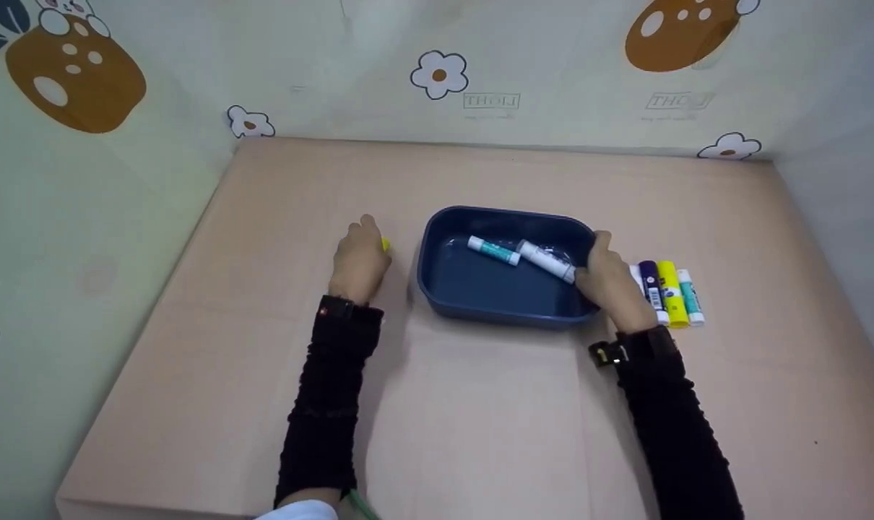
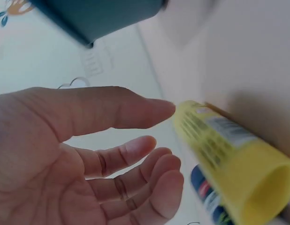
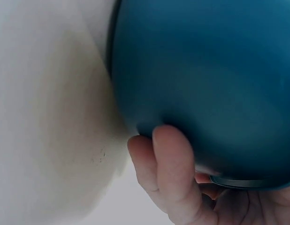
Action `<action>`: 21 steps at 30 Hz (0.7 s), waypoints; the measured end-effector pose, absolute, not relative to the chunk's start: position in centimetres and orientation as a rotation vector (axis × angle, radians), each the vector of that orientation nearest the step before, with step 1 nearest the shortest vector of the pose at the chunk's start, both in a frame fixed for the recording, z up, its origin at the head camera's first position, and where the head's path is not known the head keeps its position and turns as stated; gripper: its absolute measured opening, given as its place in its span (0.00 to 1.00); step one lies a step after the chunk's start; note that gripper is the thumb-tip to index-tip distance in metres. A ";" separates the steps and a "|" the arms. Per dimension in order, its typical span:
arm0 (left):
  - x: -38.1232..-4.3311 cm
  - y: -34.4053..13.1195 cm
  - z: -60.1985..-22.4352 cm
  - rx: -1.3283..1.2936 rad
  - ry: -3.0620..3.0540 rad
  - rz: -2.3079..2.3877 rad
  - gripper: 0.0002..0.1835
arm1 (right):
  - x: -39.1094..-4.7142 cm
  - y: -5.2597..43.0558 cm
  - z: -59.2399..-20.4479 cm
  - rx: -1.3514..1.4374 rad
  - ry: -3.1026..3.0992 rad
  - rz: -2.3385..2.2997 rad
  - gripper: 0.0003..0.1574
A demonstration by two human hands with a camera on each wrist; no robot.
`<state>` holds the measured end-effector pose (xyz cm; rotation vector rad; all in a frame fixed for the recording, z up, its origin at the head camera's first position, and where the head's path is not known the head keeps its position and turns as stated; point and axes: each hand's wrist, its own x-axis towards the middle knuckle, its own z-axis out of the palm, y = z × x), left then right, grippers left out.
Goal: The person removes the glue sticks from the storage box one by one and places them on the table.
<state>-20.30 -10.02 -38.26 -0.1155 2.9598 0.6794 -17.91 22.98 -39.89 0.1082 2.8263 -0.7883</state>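
My left hand (image 1: 361, 260) is left of the dark blue plastic bin (image 1: 502, 316), its fingers loosely bent. In the left wrist view the thumb tip is right at the end of a yellow glue stick (image 2: 234, 159), and a navy tube (image 2: 208, 197) lies beside that stick. Most of the yellow stick is hidden by the hand in the head view. At the bin's right end my right hand (image 1: 617, 278) grips the wall, thumb over the rim and fingers against the outside. Inside the bin lie a teal-and-white glue stick (image 1: 493, 250) and a white glue stick (image 1: 545, 261).
Right of the bin, a dark purple glue stick (image 1: 652, 289), a yellow tube (image 1: 672, 292) and a teal-and-white stick (image 1: 690, 296) lie in a row, with a white one partly behind the right hand. The pinkish table (image 1: 495, 412) meets a patterned wall (image 1: 365, 94) at the back.
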 end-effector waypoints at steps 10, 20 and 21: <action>-20.1 -9.5 -36.4 0.052 2.968 0.838 0.16 | -17.9 23.0 -39.9 0.106 2.836 -0.792 0.40; -19.6 -4.5 -37.8 0.506 2.881 0.929 0.13 | -17.9 23.0 -39.9 0.120 2.825 -0.794 0.40; -19.5 -4.2 -38.0 0.538 2.874 0.898 0.14 | -18.0 23.0 -39.9 0.121 2.824 -0.793 0.40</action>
